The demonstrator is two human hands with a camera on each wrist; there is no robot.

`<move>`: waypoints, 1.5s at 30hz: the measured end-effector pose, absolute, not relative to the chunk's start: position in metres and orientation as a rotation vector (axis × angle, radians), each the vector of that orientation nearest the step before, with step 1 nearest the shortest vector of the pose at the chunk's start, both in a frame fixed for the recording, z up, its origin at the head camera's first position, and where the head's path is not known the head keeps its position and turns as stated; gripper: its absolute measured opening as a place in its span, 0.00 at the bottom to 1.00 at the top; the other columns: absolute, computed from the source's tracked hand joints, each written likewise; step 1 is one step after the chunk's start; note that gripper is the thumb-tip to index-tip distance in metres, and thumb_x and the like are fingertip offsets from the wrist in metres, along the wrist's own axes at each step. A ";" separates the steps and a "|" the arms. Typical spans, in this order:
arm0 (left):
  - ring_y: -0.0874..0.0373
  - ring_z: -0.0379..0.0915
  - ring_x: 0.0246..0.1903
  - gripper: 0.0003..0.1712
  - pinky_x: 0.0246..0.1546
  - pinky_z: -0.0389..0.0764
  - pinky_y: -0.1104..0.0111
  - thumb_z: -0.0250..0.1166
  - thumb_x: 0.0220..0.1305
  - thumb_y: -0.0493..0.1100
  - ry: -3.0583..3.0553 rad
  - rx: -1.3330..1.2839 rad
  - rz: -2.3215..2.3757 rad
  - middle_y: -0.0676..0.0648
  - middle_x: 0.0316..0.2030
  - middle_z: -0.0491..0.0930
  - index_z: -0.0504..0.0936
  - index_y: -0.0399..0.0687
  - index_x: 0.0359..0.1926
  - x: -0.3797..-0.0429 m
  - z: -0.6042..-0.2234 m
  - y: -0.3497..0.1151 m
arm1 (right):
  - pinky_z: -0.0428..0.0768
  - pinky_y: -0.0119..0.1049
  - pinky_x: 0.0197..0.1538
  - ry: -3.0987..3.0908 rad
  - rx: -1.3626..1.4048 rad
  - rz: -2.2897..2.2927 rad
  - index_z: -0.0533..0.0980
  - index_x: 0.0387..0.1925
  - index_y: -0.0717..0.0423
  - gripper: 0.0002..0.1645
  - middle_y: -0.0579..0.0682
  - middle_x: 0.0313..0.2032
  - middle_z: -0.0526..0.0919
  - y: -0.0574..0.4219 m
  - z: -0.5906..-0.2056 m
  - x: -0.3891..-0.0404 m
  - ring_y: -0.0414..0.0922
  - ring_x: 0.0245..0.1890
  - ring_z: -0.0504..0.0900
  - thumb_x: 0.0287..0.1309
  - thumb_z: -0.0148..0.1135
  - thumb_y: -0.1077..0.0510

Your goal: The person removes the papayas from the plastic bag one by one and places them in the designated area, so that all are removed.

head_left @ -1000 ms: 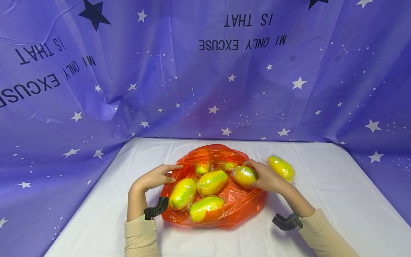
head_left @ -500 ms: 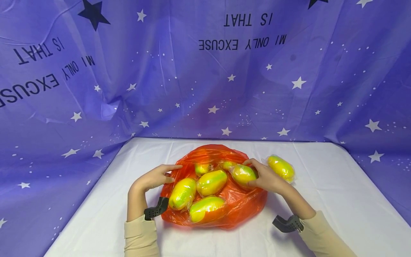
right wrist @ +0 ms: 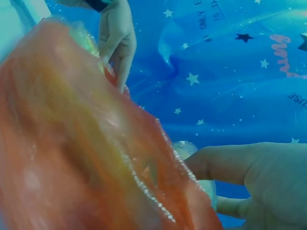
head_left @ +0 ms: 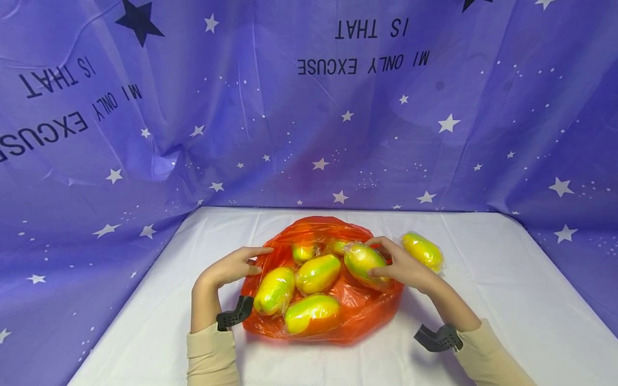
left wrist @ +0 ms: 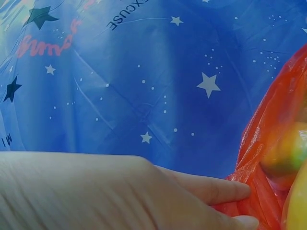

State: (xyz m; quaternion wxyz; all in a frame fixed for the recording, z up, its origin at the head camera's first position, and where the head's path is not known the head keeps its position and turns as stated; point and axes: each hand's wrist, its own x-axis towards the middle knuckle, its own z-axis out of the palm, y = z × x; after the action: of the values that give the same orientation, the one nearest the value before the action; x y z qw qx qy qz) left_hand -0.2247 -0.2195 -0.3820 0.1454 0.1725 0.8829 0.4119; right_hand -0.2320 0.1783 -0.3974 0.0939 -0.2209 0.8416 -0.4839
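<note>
slightly shifted left and turned since the earlier frame is the wrapped fruit [head_left: 360,260], held by the right hand [head_left: 409,269] between thumb and fingers at the right side of the red bag [head_left: 369,316]. the left hand [head_left: 229,268] is set against the bag's left rim; pinching cannot be confirmed. fruit is judged firm, slippery, best gripped mid-length.

The white-topped desk [head_left: 507,289] carries a red plastic bag [head_left: 376,311] near its middle; one clear-wrapped yellow-green fruit [head_left: 422,252] lies to the right, near the bag.
</note>
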 end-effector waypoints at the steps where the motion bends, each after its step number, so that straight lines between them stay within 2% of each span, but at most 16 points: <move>1: 0.39 0.62 0.62 0.31 0.61 0.62 0.43 0.58 0.58 0.29 2.543 0.499 1.187 0.35 0.62 0.69 0.71 0.36 0.65 -0.225 -0.382 -0.219 | 0.66 0.59 0.62 2.489 -0.648 -1.446 0.67 0.59 0.56 0.33 0.58 0.59 0.73 0.178 -0.396 -0.231 0.59 0.60 0.69 0.52 0.69 0.57; 11: 0.40 0.63 0.60 0.31 0.59 0.64 0.43 0.58 0.58 0.29 2.549 0.511 1.170 0.35 0.62 0.70 0.71 0.36 0.65 -0.223 -0.380 -0.219 | 0.67 0.57 0.62 2.460 -0.616 -1.478 0.67 0.60 0.52 0.34 0.57 0.60 0.72 0.177 -0.391 -0.227 0.60 0.63 0.67 0.53 0.69 0.56; 20: 0.38 0.60 0.63 0.31 0.61 0.62 0.42 0.58 0.59 0.29 2.533 0.513 1.182 0.35 0.63 0.69 0.71 0.38 0.65 -0.222 -0.380 -0.218 | 0.71 0.58 0.58 2.502 -0.525 -1.518 0.66 0.62 0.55 0.35 0.62 0.60 0.71 0.182 -0.384 -0.225 0.64 0.62 0.67 0.55 0.69 0.54; 27: 0.43 0.66 0.57 0.31 0.58 0.66 0.45 0.58 0.58 0.28 2.544 0.536 1.166 0.35 0.62 0.70 0.71 0.37 0.65 -0.222 -0.380 -0.218 | 0.76 0.50 0.54 2.484 -0.467 -1.555 0.66 0.62 0.53 0.36 0.61 0.55 0.75 0.183 -0.379 -0.223 0.59 0.58 0.72 0.54 0.70 0.53; 34: 0.44 0.66 0.53 0.31 0.56 0.68 0.47 0.57 0.57 0.27 2.550 0.529 1.153 0.35 0.61 0.71 0.71 0.37 0.65 -0.223 -0.379 -0.218 | 0.77 0.49 0.52 2.486 -0.468 -1.575 0.65 0.63 0.55 0.37 0.62 0.54 0.76 0.184 -0.373 -0.222 0.58 0.56 0.73 0.54 0.70 0.54; 40: 0.41 0.64 0.58 0.31 0.59 0.65 0.44 0.57 0.58 0.28 2.545 0.529 1.163 0.35 0.62 0.70 0.71 0.36 0.65 -0.222 -0.379 -0.218 | 0.78 0.46 0.52 2.531 -0.501 -1.572 0.66 0.62 0.54 0.37 0.61 0.53 0.77 0.188 -0.372 -0.223 0.58 0.56 0.74 0.53 0.71 0.54; 45: 0.41 0.65 0.58 0.31 0.59 0.65 0.44 0.57 0.58 0.28 2.545 0.530 1.163 0.35 0.62 0.70 0.71 0.36 0.65 -0.222 -0.379 -0.218 | 0.77 0.50 0.53 2.538 -0.514 -1.602 0.66 0.62 0.54 0.37 0.62 0.57 0.74 0.190 -0.370 -0.223 0.61 0.58 0.72 0.52 0.71 0.54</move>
State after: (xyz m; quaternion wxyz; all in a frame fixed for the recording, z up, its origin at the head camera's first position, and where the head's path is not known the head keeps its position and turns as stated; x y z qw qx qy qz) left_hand -0.2219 -0.2176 -0.3792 0.1465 0.1840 0.8841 0.4038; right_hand -0.2226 0.1904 -0.3696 0.0483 -0.1686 0.8325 -0.5255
